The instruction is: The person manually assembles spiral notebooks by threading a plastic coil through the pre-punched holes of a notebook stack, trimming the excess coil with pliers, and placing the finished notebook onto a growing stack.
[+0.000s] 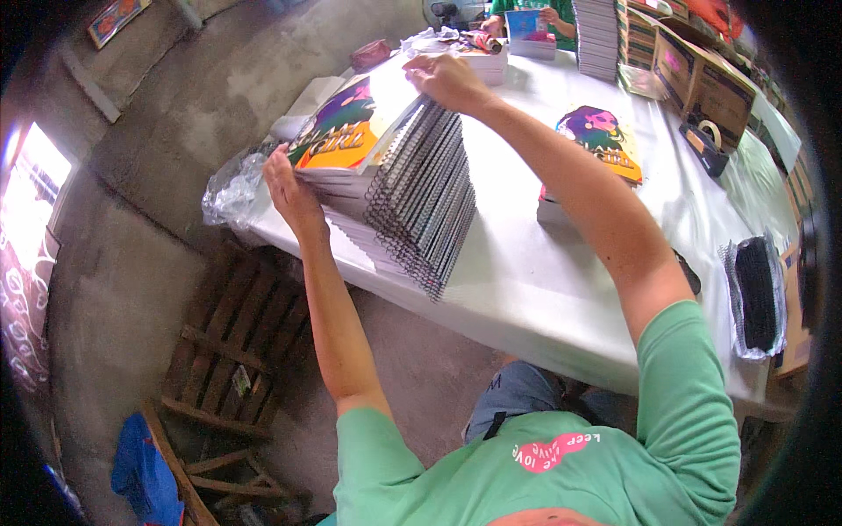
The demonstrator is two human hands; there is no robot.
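Note:
A tall stack of spiral notebooks (421, 188) stands on the near left part of the table, its wire bindings facing right. On top lies a notebook (338, 140) with a colourful illustrated cover in orange, purple and green. My left hand (296, 197) grips its near left edge, fingers closed along the side. My right hand (449, 85) reaches over the stack, with thumb and fingers pinched at the far corner beside the binding. Beyond my right forearm, a shorter pile of notebooks (599, 131) with the same cover sits partly hidden.
A white-covered table (509, 254) runs across the view. Clear plastic (237, 188) lies at its left edge. Cardboard boxes (702, 79), a tape dispenser (704, 140) and a bundle of black wire bindings (756, 294) are at right. Another person (561, 19) handles books at the far end.

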